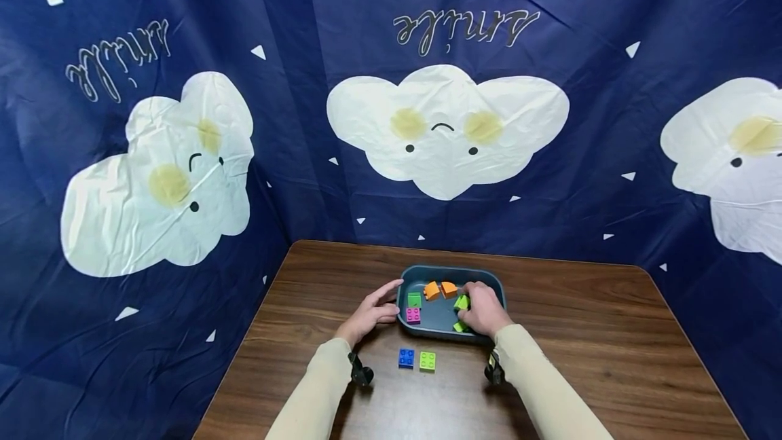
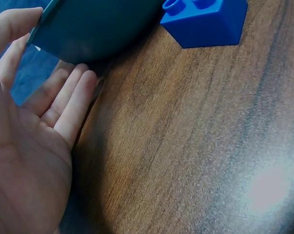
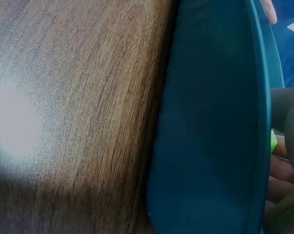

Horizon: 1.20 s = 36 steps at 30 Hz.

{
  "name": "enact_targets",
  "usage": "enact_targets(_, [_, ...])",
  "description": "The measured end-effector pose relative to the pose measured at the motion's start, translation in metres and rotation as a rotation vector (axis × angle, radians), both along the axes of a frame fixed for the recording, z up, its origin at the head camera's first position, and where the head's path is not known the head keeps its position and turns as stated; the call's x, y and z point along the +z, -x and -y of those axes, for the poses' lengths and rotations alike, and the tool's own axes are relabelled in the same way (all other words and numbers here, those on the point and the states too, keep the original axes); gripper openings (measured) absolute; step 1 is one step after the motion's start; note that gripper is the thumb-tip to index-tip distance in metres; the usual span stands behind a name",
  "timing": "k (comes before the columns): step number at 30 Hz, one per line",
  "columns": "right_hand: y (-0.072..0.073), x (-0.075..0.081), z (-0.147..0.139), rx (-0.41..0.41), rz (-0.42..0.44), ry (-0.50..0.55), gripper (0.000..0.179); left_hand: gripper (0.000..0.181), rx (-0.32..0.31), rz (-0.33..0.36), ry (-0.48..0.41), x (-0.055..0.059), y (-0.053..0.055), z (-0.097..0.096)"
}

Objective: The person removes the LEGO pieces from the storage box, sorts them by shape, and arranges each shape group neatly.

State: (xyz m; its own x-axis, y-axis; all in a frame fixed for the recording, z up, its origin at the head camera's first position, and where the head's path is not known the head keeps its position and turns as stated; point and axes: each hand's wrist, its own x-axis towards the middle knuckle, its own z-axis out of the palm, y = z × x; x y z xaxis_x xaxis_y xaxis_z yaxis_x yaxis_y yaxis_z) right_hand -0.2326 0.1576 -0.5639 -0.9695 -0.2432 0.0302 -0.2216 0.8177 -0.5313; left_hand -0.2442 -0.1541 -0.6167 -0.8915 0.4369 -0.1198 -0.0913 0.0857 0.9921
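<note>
Two bare hands obs. at a dark blue-green tray (image 1: pixel 441 334) on a wood-grain table (image 1: pixel 574 331).

L hand (image 1: pixel 368 313): at tray's L end, fingers extended & slightly spread; thumb at the rim per L wrist cam, lower fingers just beside outer wall. No block in its grasp.

R hand (image 1: pixel 485 311): inside tray at R end, fingers bent downward at a lime pc (image 1: pixel 461 303). R wrist cam shows a bit of lime btwn the digits, mostly hidden by tray wall; firm grip cannot be confirmed. Second lime pc (image 1: pixel 459 326) lies near side of it, partly covered by hand.

Other tray contents: green block (image 1: pixel 414 299) at L, pink block (image 1: pixel 413 316) just on its near side; two curved orange blocks, one (image 1: pixel 432 290) beside the other (image 1: pixel 449 289), toward far wall.

On table, near side of tray: blue block (image 1: pixel 406 358) at L, lime block (image 1: pixel 427 361) at R, side by side w/ gap, studs up.

Surroundings: navy curtain (image 1: pixel 293 155) behind table, printed w/ white clouds (image 1: pixel 448 131) & inverted "smile" lettering. Cream sleeves (image 1: pixel 326 372) on both arms; dark wrist units (image 1: pixel 362 377) on each.
</note>
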Motion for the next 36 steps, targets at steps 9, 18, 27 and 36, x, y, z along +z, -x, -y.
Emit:
enact_targets(9, [-0.005, 0.002, -0.003, -0.011, 0.004, 0.035, 0.043, 0.068, 0.009, 0.002, -0.002, -0.002, 0.001, -0.001])
enact_targets(18, [-0.012, 0.005, -0.01, 0.05, -0.1, 0.046, 0.042, 0.067, 0.011, 0.002, -0.001, -0.001, 0.0, -0.001])
enact_targets(27, [-0.022, 0.01, -0.015, 0.082, -0.218, 0.064, 0.04, 0.067, 0.0, -0.002, -0.01, 0.001, 0.0, -0.001])
enact_targets(36, [-0.044, 0.025, -0.016, 0.11, -0.269, 0.041, 0.041, 0.067, 0.012, 0.004, -0.009, -0.001, 0.001, -0.001])
